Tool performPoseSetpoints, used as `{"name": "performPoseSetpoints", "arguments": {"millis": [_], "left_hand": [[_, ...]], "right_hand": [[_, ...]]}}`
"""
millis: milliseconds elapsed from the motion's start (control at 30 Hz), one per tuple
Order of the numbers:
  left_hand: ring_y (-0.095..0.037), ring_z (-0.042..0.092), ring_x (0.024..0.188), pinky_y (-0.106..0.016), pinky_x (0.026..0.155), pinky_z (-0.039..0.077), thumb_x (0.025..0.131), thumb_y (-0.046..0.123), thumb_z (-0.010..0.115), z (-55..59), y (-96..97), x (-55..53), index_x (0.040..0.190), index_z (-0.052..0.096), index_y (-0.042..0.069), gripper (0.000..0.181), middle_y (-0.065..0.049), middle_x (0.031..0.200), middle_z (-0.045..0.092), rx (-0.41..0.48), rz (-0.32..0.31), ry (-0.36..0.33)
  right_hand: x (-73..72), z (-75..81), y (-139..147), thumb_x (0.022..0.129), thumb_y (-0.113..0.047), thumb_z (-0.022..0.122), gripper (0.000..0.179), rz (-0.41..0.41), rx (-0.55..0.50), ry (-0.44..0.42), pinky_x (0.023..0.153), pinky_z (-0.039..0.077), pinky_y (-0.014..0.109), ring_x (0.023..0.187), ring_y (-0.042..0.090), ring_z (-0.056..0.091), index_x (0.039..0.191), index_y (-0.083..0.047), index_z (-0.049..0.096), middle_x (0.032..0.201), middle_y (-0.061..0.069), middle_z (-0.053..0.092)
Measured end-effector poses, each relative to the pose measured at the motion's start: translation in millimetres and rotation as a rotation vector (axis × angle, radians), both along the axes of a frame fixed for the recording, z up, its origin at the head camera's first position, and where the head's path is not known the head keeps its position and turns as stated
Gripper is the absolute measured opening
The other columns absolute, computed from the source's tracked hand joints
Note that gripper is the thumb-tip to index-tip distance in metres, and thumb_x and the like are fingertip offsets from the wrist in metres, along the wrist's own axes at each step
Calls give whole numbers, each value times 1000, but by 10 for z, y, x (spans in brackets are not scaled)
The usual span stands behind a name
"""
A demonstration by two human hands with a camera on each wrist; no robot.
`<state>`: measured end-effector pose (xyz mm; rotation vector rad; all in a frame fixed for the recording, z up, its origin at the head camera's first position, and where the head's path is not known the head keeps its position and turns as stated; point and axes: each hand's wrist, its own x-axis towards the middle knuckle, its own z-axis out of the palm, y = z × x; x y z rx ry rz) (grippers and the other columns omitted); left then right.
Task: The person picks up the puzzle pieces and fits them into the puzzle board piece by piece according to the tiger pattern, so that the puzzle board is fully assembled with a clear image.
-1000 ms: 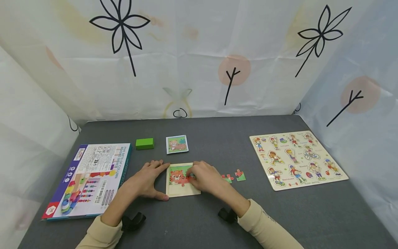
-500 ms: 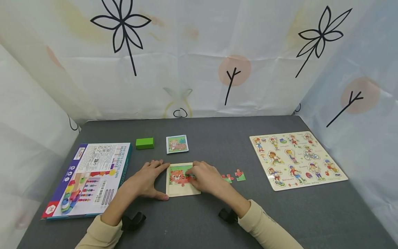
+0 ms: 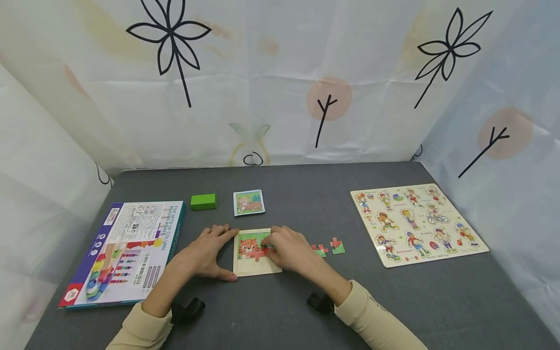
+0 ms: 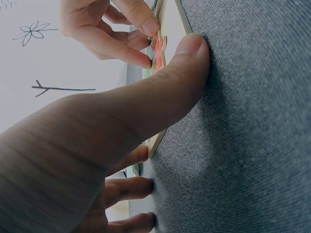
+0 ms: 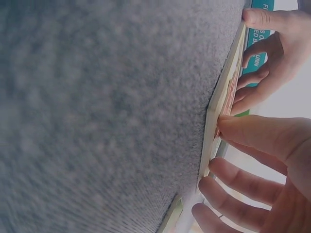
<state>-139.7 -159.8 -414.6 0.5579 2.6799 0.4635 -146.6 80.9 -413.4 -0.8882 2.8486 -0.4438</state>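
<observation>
A small wooden puzzle tray [image 3: 257,270] with a tiger picture lies near the front middle of the grey bench [image 3: 280,311]. The left hand [image 3: 203,253] lies flat beside the tray's left edge, fingers straight along that edge and thumb at its near left corner; it grips nothing. The right hand [image 3: 290,248] rests over the tray's right side, its fingertips pressing an orange puzzle piece [image 4: 159,48] into the picture; the fingers are bent, and whether they pinch the piece or only press it cannot be told.

Just right of the tray lie two loose puzzle pieces [image 3: 329,249], red and green. Behind the tray, toward the back edge, sits a small picture card [image 3: 249,202] of the tiger, with a green block [image 3: 203,201] to its left. At the left edge of the bench lies a flat toy box [image 3: 127,250]; its print reads "FIVE SETS OF COLUMN", the line beneath too small to read. Near the right edge lies a wooden peg board [image 3: 417,224] of cartoon figures with captions too small to read.
</observation>
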Motion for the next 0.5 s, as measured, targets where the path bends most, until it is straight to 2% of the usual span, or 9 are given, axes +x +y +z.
{"name": "performPoseSetpoints", "arguments": {"millis": [267, 500], "left_hand": [[-55, 30, 148, -70, 112, 36, 69, 55, 91, -1, 1, -3, 156, 40, 8, 111, -27, 162, 36, -1, -4, -5], [-55, 30, 149, -70, 112, 35, 68, 55, 91, 10, 2, 0, 156, 40, 9, 112, -27, 162, 36, 3, -2, -6]], "right_hand": [[16, 61, 32, 90, -17, 77, 18, -21, -27, 13, 54, 38, 23, 72, 11, 48, 108, -17, 81, 93, 3, 67], [1, 150, 163, 88, -18, 80, 22, -26, -69, 35, 55, 41, 25, 76, 15, 52, 110, -14, 80, 98, 6, 68]]}}
